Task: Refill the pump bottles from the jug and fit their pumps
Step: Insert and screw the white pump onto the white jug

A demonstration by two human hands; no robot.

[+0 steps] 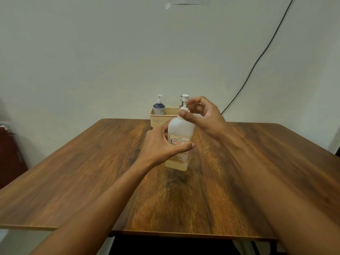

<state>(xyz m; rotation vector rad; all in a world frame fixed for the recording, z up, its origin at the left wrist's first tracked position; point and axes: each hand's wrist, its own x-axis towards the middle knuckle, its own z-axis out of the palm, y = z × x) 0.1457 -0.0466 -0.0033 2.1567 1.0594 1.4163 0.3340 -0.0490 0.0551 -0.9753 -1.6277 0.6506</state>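
A translucent white pump bottle (181, 129) with a red and blue label stands upright in the middle of the wooden table (92, 162). My left hand (161, 144) wraps around its body at the label. My right hand (202, 115) pinches the white pump (184, 102) at its collar on the bottle's neck. A little pale liquid shows at the bottle's bottom. No jug is in view.
A beige slotted basket (160, 118) stands at the table's far edge against the wall, holding a dark blue pump bottle (159, 106) and another pump bottle mostly hidden behind my right hand. A black cable (257, 59) runs down the wall at the right.
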